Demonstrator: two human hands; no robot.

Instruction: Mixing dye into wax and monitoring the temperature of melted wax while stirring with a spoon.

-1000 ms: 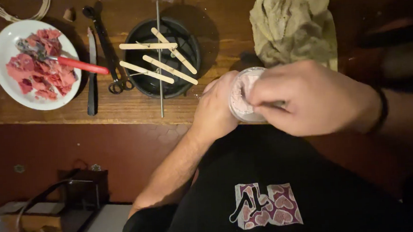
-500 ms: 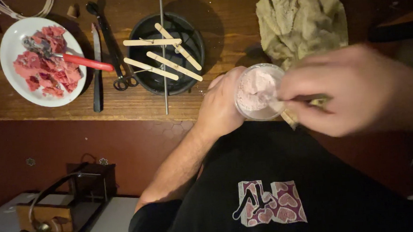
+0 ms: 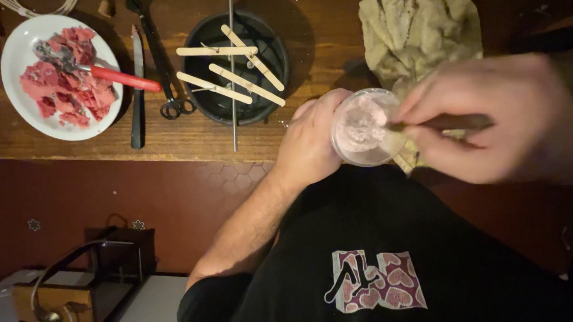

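My left hand (image 3: 312,143) wraps around the side of a small clear cup (image 3: 365,127) of pale pink paste, fingers curled shut on it, forearm running down toward my lap. I hold the cup just off the near edge of the tabletop (image 3: 167,131), above my black shirt. My right hand (image 3: 500,120) comes in from the right, knuckles up, fingers pinched closed on a thin stick (image 3: 441,123) whose tip dips into the cup. Behind the cup sits a black bowl (image 3: 236,69) with wooden sticks (image 3: 229,72) laid across it, a crumpled cloth (image 3: 420,23) to its right, and a white plate (image 3: 60,75) of red chunks far left.
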